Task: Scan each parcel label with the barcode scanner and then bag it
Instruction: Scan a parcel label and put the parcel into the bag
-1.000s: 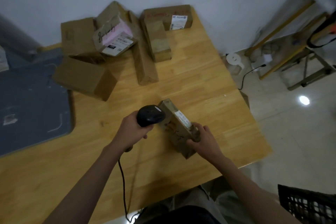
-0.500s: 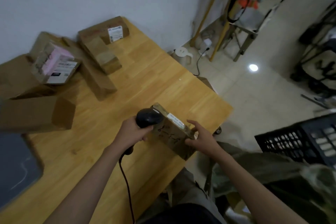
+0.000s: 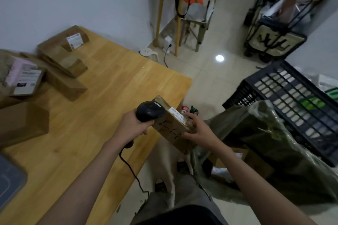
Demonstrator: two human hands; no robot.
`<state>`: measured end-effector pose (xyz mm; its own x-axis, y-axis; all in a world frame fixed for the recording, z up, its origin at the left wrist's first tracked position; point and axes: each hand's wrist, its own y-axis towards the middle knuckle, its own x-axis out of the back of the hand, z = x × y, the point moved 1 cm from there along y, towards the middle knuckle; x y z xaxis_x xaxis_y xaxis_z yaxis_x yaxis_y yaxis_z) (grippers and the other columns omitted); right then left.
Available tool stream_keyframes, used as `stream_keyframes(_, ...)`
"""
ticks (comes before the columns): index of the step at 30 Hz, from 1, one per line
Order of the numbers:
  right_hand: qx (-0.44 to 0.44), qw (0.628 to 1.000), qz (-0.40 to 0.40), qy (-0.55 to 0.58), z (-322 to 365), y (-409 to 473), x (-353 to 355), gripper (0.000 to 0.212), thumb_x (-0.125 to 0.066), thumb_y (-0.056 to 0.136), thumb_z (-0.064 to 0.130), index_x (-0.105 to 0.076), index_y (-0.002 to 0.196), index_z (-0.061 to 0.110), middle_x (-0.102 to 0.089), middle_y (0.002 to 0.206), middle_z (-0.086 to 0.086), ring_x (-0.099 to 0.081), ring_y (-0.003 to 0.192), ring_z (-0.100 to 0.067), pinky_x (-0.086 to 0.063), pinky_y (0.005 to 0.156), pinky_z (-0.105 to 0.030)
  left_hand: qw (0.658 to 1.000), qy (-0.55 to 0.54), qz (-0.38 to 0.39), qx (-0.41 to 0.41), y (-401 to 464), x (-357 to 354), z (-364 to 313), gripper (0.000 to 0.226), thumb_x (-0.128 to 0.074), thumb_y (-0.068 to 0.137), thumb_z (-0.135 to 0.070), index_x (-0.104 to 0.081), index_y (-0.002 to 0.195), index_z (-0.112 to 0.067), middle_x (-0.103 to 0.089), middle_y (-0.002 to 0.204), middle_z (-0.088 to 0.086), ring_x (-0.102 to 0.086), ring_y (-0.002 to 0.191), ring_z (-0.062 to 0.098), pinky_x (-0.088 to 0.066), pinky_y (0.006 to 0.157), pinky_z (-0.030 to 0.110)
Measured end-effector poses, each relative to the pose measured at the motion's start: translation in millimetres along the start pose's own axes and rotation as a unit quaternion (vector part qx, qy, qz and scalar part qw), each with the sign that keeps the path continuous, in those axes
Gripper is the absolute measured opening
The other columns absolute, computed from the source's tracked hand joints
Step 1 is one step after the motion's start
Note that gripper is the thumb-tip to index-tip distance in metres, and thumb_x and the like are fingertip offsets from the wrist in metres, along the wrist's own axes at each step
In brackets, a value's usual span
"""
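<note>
Parcel carried off the table's right edge!
The parcel (image 3: pixel 172 126), a second ago over the table (image 3: pixel 102 97), is now gripped by the right hand (image 3: pixel 199 131) toward the bag (image 3: pixel 274 142); the scanner (image 3: pixel 149 111) is clasped in the left hand (image 3: pixel 130 127). Bagging seems next.

My feed is dim and flat, with a soft overhead source that I only see as a small round glare spot (image 3: pixel 219 58) on the tiled floor (image 3: pixel 210 82), while the wooden surface (image 3: pixel 113 82) stays evenly lit and the boxes (image 3: pixel 62 56) on it cast only faint, soft-edged shadows. The wide lens bends the wall line and stretches both forearms at the bottom edge, and I see motion smear on the left-side boxes and the green plastic bag (image 3: pixel 285 151), with print on the labels too soft to read.
</note>
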<state>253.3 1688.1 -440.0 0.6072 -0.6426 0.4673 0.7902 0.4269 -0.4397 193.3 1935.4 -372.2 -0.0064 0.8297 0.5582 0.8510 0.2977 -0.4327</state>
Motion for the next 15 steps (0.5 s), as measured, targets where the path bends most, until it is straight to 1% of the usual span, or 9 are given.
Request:
stream_keyframes(2, -0.004, 1.000, -0.007, -0.010, -14.3, -14.6, 15.4, 0.074, -0.074, 0.085, 0.027, -0.036, 0.146, 0.042, -0.045, 0.139, -0.003, -0.054, 0.118, -0.020, -0.057, 0.089, -0.035, 1.000, 0.007, 0.017, -0.012, -6.2, -17.4, -13.2, 0.030, -0.075, 0.085, -0.022, -0.065, 0.111, -0.014, -0.071, 0.060, 0.000, -0.069, 0.057, 0.007, -0.054, 0.062, 0.022)
stream_keyframes(4, -0.020, 1.000, -0.010, -0.021, -30.3, -28.7, 31.6, 0.070, -0.072, 0.088, 0.026, -0.037, 0.146, 0.041, -0.043, 0.132, -0.003, -0.052, 0.114, -0.020, -0.051, 0.085, -0.028, 0.999, 0.017, 0.032, -0.025, -11.8, -36.7, -27.5, 0.028, -0.075, 0.085, -0.022, -0.065, 0.110, -0.014, -0.071, 0.060, 0.000, -0.069, 0.056, 0.006, -0.053, 0.062, 0.022)
stream_keyframes(5, -0.029, 0.999, -0.012, -0.027, -38.5, -34.9, 40.1, 0.068, -0.071, 0.089, 0.027, -0.037, 0.147, 0.041, -0.043, 0.130, -0.003, -0.051, 0.112, -0.020, -0.050, 0.085, -0.028, 0.999, 0.024, 0.038, -0.030, -14.0, -46.6, -34.1, 0.027, -0.074, 0.085, -0.022, -0.065, 0.109, -0.014, -0.071, 0.060, 0.001, -0.068, 0.056, 0.006, -0.053, 0.061, 0.021)
stream_keyframes(8, -0.049, 0.998, -0.020, -0.039, -63.2, -53.7, 66.4, 0.068, -0.070, 0.089, 0.028, -0.037, 0.147, 0.041, -0.044, 0.126, -0.004, -0.052, 0.110, -0.021, -0.051, 0.091, -0.031, 0.998, 0.037, 0.048, -0.035, -19.6, -80.7, -53.4, 0.021, -0.074, 0.084, -0.020, -0.067, 0.102, -0.013, -0.072, 0.060, 0.004, -0.069, 0.056, 0.009, -0.055, 0.062, 0.025)
stream_keyframes(12, -0.078, 0.996, -0.018, -0.029, -102.8, -82.8, 100.8, 0.067, -0.069, 0.090, 0.027, -0.037, 0.147, 0.037, -0.044, 0.125, -0.006, -0.053, 0.109, -0.022, -0.053, 0.091, -0.033, 0.995, 0.066, 0.062, -0.045, -28.5, -133.9, -80.2, 0.010, -0.074, 0.083, -0.021, -0.069, 0.089, -0.015, -0.071, 0.059, 0.004, -0.068, 0.055, 0.008, -0.052, 0.065, 0.027)
stream_keyframes(15, -0.114, 0.993, -0.007, -0.019, -142.0, -103.2, 123.4, 0.068, -0.069, 0.088, 0.028, -0.035, 0.147, 0.035, -0.044, 0.128, -0.005, -0.053, 0.112, -0.022, -0.055, 0.095, -0.040, 0.991, 0.089, 0.076, -0.057, -33.7, -178.4, -94.9, 0.010, -0.073, 0.083, -0.021, -0.071, 0.087, -0.012, -0.071, 0.058, 0.003, -0.068, 0.056, 0.009, -0.056, 0.066, 0.029)
